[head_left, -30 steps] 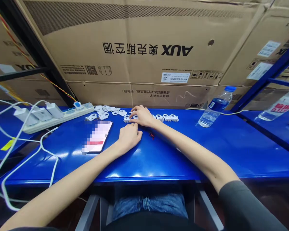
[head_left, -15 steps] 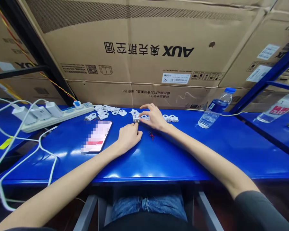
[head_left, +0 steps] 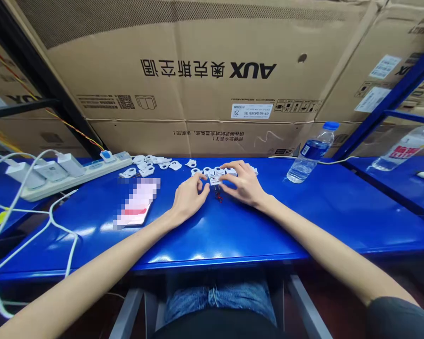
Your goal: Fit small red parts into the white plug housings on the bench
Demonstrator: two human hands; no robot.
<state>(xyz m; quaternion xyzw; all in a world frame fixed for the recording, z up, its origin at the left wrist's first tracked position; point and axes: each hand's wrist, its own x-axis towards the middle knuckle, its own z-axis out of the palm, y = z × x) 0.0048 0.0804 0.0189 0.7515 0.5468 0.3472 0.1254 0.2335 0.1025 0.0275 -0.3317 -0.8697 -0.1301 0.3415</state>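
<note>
Here both arms reach forward over the blue table (head_left: 304, 221), and the two hands meet in the middle. The left hand (head_left: 188, 200) rests on its side with the fingers curled, and its thumb and first finger pinch one end of a small white clip (head_left: 214, 180). The right hand (head_left: 242, 184) lies palm down, fingers bent, and its fingertips press on the other end of the same clip. So the clip sits right between the fingers of both hands, just above the table. A tiny red bit (head_left: 219, 197) lies just below the fingers, on the table. A row of more white clips (head_left: 207, 170) sits just behind the fingers. A loose heap of clips (head_left: 151, 162) lies farther off, past the left hand. A phone (head_left: 137, 207) lies flat beside the left hand. A water bottle (head_left: 309, 153) stands well past the right hand.
</note>
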